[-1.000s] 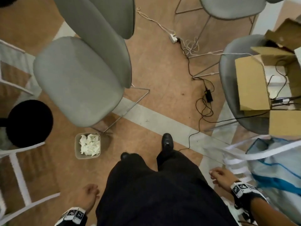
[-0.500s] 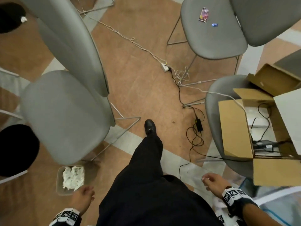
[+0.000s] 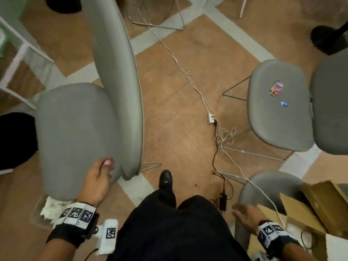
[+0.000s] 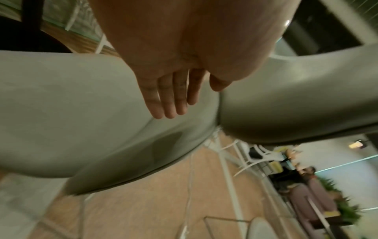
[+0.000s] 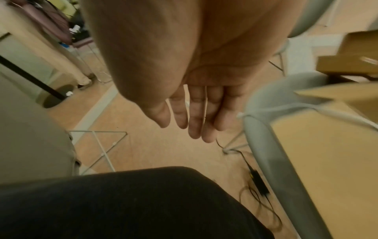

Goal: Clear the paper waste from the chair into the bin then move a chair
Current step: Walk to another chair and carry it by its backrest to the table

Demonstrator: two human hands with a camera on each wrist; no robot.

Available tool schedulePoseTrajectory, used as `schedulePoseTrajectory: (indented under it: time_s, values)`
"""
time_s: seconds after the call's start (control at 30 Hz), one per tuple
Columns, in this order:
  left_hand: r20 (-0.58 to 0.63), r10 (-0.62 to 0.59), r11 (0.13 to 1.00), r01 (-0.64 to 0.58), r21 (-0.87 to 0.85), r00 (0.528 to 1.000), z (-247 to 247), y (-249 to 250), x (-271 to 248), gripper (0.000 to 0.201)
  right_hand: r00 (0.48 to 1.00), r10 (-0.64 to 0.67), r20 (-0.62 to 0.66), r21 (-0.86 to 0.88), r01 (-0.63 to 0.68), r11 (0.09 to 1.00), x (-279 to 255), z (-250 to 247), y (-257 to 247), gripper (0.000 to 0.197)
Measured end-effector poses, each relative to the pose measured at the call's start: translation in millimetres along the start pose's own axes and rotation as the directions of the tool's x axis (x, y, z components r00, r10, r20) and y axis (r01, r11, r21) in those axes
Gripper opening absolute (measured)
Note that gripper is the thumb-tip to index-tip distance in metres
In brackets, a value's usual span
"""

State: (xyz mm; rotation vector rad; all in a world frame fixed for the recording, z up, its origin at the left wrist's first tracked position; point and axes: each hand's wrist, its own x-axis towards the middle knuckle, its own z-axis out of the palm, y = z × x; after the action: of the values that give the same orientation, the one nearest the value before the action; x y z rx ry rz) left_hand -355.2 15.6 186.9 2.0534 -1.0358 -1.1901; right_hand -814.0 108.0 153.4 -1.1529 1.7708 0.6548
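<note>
A grey chair [image 3: 75, 132] stands at the left, its seat bare and its backrest [image 3: 116, 72] rising on the right side. My left hand [image 3: 99, 174] lies at the seat's near right corner. In the left wrist view its fingers [image 4: 169, 100] are straight, palm toward the seat [image 4: 61, 113], gripping nothing. The small bin [image 3: 37, 213] with crumpled white paper [image 3: 50, 206] sits on the floor, half hidden under the seat and my wrist. My right hand [image 3: 244, 213] hangs open and empty beside another grey chair [image 3: 263, 181]; its fingers [image 5: 190, 119] are straight.
The near right chair carries an open cardboard box [image 3: 301, 210]. A third chair [image 3: 278, 113] holds a pink wrapper [image 3: 275, 89] and a blue scrap [image 3: 284, 104]. Cables and a power strip [image 3: 211, 117] cross the floor between the chairs. A black round stool [image 3: 17, 140] stands at the left.
I have stepped forward between the chairs. My left hand rose from beside the bin to the near corner of the left chair's seat. The right hand stayed low and empty.
</note>
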Motion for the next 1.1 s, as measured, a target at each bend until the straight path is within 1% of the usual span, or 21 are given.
schedulePoseTrajectory:
  time_s: [0.07,0.1,0.13,0.2,0.3,0.4,0.43,0.5,0.57,0.6,0.67,0.73,0.83,0.87,0.9,0.93,0.97,1.0,1.03,1.07,1.1]
  values:
    - [-0.033,0.058,0.996,-0.060,-0.071,0.998,0.9,38.6,-4.9,0.042,0.997,-0.072,-0.023,-0.072,0.071,0.995,21.4,-46.8,-14.1,0.025]
    - [-0.039,0.081,0.992,-0.084,-0.092,0.996,1.8,57.9,-8.8,0.050,0.992,-0.115,-0.048,-0.114,0.109,0.988,34.7,-68.3,-21.3,0.026]
    - [-0.041,0.096,0.991,-0.100,-0.085,0.994,2.7,72.9,-12.3,0.052,0.984,-0.158,-0.079,-0.147,0.146,0.978,47.0,-88.4,-29.6,0.027]
    - [-0.062,0.108,0.993,-0.110,-0.042,0.992,7.2,104.0,-20.2,0.045,0.963,-0.248,-0.107,-0.165,0.229,0.959,67.9,-125.8,-51.4,0.026]
    - [-0.155,0.046,0.997,-0.055,-0.057,0.987,14.2,142.1,-32.4,0.039,0.919,-0.385,-0.081,-0.262,0.353,0.898,90.1,-179.1,-93.8,0.023]
    - [-0.263,-0.014,0.999,-0.001,-0.054,0.965,25.9,177.2,-40.6,0.038,0.841,-0.540,-0.015,-0.307,0.510,0.803,111.9,-223.9,-137.9,0.019]
    - [-0.297,-0.045,0.998,0.032,-0.046,0.954,31.9,189.8,-41.6,0.035,0.804,-0.594,0.016,-0.330,0.565,0.756,118.2,-238.0,-152.4,0.019]
    - [-0.372,-0.110,0.993,0.113,-0.014,0.922,45.0,212.8,-40.8,0.032,0.707,-0.698,0.110,-0.371,0.681,0.631,119.1,-268.6,-184.5,0.019]
    - [-0.447,-0.166,0.975,0.213,0.057,0.879,55.3,237.3,-34.1,0.047,0.584,-0.787,0.201,-0.383,0.786,0.485,111.4,-300.4,-225.1,0.016]
    - [-0.500,-0.200,0.958,0.275,0.080,0.842,59.6,247.8,-27.5,0.053,0.524,-0.813,0.253,-0.382,0.826,0.414,106.3,-317.0,-246.0,0.016]
    - [-0.607,-0.250,0.905,0.404,0.130,0.755,67.3,264.7,-11.2,0.063,0.386,-0.861,0.330,-0.384,0.888,0.251,87.5,-348.5,-291.9,0.020]
    - [-0.691,-0.271,0.842,0.513,0.168,0.670,72.7,279.3,4.6,0.073,0.223,-0.913,0.341,-0.390,0.917,0.078,58.9,-379.0,-339.8,0.032]
    - [-0.757,-0.316,0.763,0.628,0.156,0.572,75.8,294.6,20.3,0.082,-0.073,-0.957,0.280,-0.444,0.874,-0.196,11.3,-414.4,-409.4,0.046]
    - [-0.768,-0.339,0.748,0.651,0.131,0.544,75.9,298.9,21.8,0.083,-0.156,-0.952,0.263,-0.456,0.849,-0.265,-1.2,-421.6,-431.6,0.049]
    - [-0.775,-0.354,0.734,0.669,0.116,0.523,76.7,301.0,22.4,0.085,-0.224,-0.938,0.265,-0.463,0.824,-0.327,-9.9,-426.1,-452.4,0.051]
    - [-0.782,-0.361,0.723,0.682,0.109,0.508,78.1,300.7,23.5,0.086,-0.274,-0.919,0.285,-0.474,0.793,-0.383,-16.3,-428.0,-472.1,0.055]
    - [-0.789,-0.365,0.714,0.693,0.103,0.494,79.4,301.0,24.4,0.086,-0.300,-0.898,0.322,-0.498,0.753,-0.430,-20.6,-428.1,-490.8,0.059]
    - [-0.794,-0.373,0.706,0.702,0.094,0.481,80.6,301.0,25.8,0.087,-0.305,-0.877,0.372,-0.536,0.700,-0.471,-20.6,-425.7,-507.9,0.063]
    - [-0.799,-0.381,0.697,0.712,0.083,0.465,81.1,301.4,27.2,0.086,-0.290,-0.856,0.429,-0.582,0.635,-0.507,-19.2,-423.0,-523.6,0.068]
    - [-0.804,-0.392,0.688,0.722,0.068,0.448,81.1,302.4,29.1,0.087,-0.257,-0.838,0.482,-0.623,0.572,-0.533,-16.3,-420.3,-537.9,0.073]
    - [-0.805,-0.406,0.676,0.735,0.053,0.432,81.2,302.7,30.7,0.087,-0.210,-0.824,0.526,-0.654,0.520,-0.550,-11.0,-418.2,-551.5,0.079]
